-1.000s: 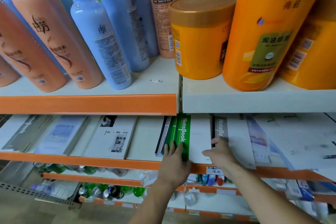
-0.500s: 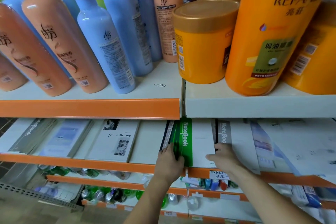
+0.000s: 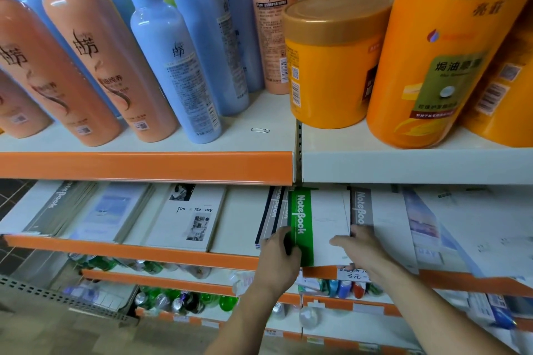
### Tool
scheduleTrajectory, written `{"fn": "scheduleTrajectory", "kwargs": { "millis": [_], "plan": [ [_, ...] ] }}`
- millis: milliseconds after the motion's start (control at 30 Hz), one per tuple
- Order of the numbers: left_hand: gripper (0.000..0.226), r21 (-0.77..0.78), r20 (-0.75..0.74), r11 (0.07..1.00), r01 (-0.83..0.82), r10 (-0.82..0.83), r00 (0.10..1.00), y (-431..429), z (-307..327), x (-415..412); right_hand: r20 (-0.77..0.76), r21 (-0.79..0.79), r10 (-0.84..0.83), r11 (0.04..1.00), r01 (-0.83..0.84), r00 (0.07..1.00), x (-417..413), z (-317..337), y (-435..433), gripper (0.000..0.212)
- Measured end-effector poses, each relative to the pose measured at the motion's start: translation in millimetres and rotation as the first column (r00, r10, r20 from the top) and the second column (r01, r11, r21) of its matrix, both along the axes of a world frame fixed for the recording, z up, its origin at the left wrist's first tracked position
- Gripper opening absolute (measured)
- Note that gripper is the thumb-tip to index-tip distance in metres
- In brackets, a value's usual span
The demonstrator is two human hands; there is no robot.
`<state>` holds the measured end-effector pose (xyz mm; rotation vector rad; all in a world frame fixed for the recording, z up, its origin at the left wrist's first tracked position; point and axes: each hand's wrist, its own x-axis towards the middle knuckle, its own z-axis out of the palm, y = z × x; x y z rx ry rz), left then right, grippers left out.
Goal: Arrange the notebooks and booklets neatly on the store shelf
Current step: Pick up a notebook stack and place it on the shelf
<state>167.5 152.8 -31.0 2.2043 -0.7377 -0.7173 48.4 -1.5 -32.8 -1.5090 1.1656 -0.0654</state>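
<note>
A stack of notebooks topped by one with a green "NoteBook" spine [image 3: 317,219] lies on the middle shelf [image 3: 129,251]. My left hand [image 3: 278,259] grips its near left corner, the thumb over the green band. My right hand [image 3: 359,248] holds the stack's right edge, fingers curled under the cover. Dark-spined notebooks [image 3: 272,213] sit under it on the left. A grey-spined notebook [image 3: 380,222] lies just right. Further left are a "Time Memory" booklet [image 3: 190,216], a blue-cover booklet [image 3: 111,212] and a grey notebook pile [image 3: 54,207].
The upper shelf carries peach bottles [image 3: 95,60], blue bottles [image 3: 173,66], an orange jar [image 3: 331,60] and a tall orange bottle [image 3: 450,46]. A paperclip [image 3: 260,130] lies there. Loose pale booklets [image 3: 473,228] overlap at the right. Green bottles [image 3: 184,300] fill the shelf below.
Both hands slid forward onto the green-spined stack; the left thumb now wraps its corner and the right fingers have tucked at its right edge. The stack's front edge now overhangs the shelf lip slightly.
</note>
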Motion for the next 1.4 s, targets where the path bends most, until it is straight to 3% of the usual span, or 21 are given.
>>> {"fn": "scheduleTrajectory", "kwargs": {
  "millis": [233, 400, 567, 700, 867, 1133, 1400],
  "plan": [
    [0.042, -0.126, -0.342, 0.97, -0.209, 0.155, 0.927, 9, 16, 7, 0.075, -0.07, -0.017, 0.997, 0.022, 0.997, 11, 6, 6, 0.026],
    [0.027, -0.163, -0.258, 0.949, -0.269, 0.222, 0.94, 34, 27, 29, 0.199, -0.015, 0.087, 0.996, -0.086, 0.976, 33, 18, 28, 0.032],
    [0.029, -0.203, -0.222, 0.928, -0.312, 0.267, 0.938, 75, 36, 60, 0.316, 0.013, 0.162, 0.984, -0.175, 0.935, 69, 16, 61, 0.034],
    [0.036, -0.254, -0.233, 0.878, -0.406, 0.352, 0.907, 112, 39, 86, 0.319, -0.05, 0.192, 0.981, -0.186, 0.928, 103, 11, 90, 0.033],
    [0.038, -0.293, -0.233, 0.828, -0.477, 0.422, 0.876, 175, 40, 134, 0.314, -0.089, 0.252, 0.968, -0.236, 0.915, 160, 25, 152, 0.047],
    [0.043, -0.307, -0.118, 0.823, -0.478, 0.466, 0.877, 307, 41, 231, 0.436, -0.072, 0.342, 0.935, -0.346, 0.833, 278, 24, 276, 0.051],
    [0.041, -0.223, 0.058, 0.879, -0.421, 0.443, 0.895, 355, 32, 296, 0.425, -0.016, 0.317, 0.939, -0.343, 0.848, 335, 37, 320, 0.039]
  ]
}}
